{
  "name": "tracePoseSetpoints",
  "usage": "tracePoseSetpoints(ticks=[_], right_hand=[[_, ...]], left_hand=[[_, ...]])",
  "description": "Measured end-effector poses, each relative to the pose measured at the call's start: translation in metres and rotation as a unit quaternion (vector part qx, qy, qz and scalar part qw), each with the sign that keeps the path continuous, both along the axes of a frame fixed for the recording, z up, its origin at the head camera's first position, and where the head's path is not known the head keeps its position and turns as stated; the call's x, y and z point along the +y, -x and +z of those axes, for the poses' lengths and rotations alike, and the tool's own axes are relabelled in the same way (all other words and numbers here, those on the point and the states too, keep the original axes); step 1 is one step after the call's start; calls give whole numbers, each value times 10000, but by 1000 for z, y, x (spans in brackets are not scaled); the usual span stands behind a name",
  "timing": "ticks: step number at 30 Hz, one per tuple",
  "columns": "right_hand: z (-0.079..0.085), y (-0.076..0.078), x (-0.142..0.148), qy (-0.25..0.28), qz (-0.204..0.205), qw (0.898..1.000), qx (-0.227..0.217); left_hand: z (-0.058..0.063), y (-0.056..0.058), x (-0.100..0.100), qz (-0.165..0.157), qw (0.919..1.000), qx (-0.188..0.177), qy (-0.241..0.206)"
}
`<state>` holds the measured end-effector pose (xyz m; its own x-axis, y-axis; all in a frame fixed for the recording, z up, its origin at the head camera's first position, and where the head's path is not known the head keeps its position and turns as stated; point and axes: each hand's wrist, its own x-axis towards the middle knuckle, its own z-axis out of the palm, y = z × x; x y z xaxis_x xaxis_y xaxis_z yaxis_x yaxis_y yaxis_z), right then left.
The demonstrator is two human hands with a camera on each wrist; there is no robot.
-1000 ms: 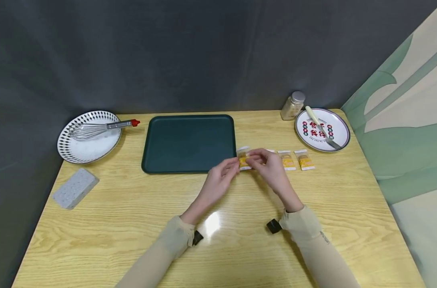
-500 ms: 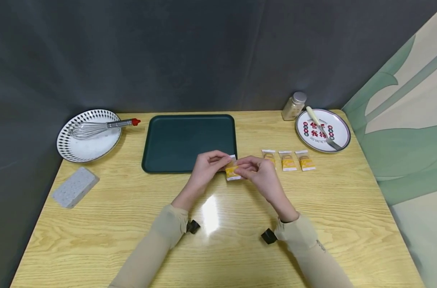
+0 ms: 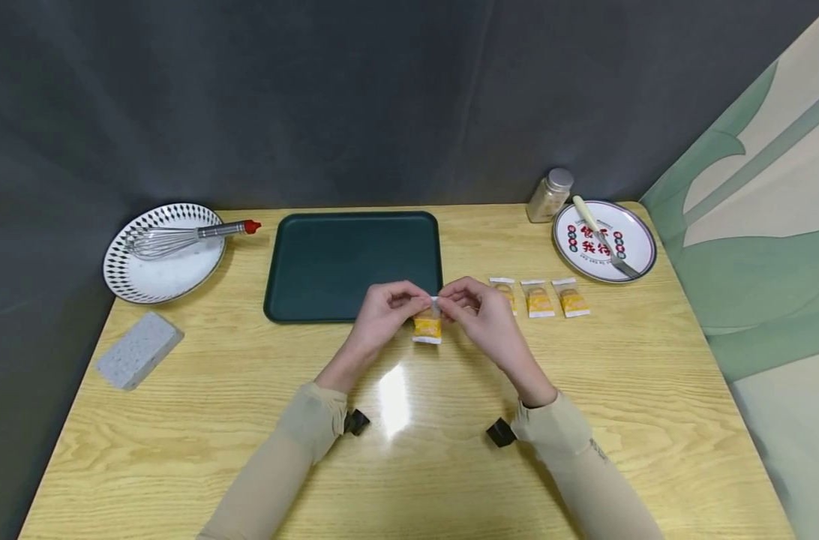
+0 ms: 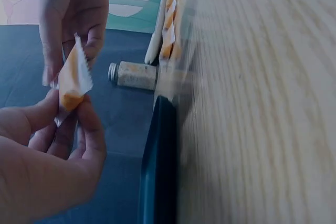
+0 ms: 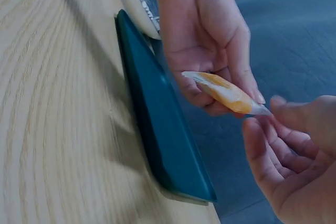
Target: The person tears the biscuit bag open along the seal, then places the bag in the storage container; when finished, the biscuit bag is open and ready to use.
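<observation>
A small wrapped snack packet (image 3: 427,327), yellow with white crimped ends, hangs between both hands above the table, in front of the tray's right corner. My left hand (image 3: 381,315) pinches its upper end between thumb and fingers. Close beside it, my right hand (image 3: 484,319) pinches the same end from the right. In the left wrist view the packet (image 4: 74,80) is seen edge-on. The right wrist view shows the packet (image 5: 226,93) with its far end free. Three similar packets (image 3: 538,300) lie in a row to the right, the leftmost partly behind my right hand.
A dark green tray (image 3: 355,262) lies at the back. To the left are a patterned bowl (image 3: 166,277) holding a whisk (image 3: 207,234) and a grey sponge (image 3: 139,351). At the back right stand a seasoning jar (image 3: 549,196) and a plate (image 3: 635,232) with a fork (image 3: 601,238).
Both hands have lifted the packet from the row beside the tray and brought it left and nearer. The right fingers have shifted from the packet's side up to its top end.
</observation>
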<state>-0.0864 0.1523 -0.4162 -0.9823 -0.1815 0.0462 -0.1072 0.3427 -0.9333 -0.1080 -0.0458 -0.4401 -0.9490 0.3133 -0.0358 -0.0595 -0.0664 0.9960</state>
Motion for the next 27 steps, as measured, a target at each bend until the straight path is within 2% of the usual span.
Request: tracePoseSetpoints(ticks=[2,5,9,13,16,21,27], right_hand=[[0,2,-1,21,40,10000,-42],[-1,2,-1,145,81,9998,-109],[-2,3,-2,345,49,9992,-173],[-3,4,-3,493,4,9985,-243],[-3,4,-5,460,-6,9987,-225],[-4,4,-7,122,-62,9999,-59],[-4,6,-9,-219,-95,9996,114]], left_hand=[[-1,0,-1,-78,9999,53,100],[-2,0,-1,-91,9998,-125,99],[-3,1,0,-51,9988,-444,-179],[-5,2,2,90,9977,-552,-385],[-5,2,3,208,9978,-466,-430],[-5,0,3,268,9989,-189,-324],[-7,-1,4,196,9995,-188,-157]])
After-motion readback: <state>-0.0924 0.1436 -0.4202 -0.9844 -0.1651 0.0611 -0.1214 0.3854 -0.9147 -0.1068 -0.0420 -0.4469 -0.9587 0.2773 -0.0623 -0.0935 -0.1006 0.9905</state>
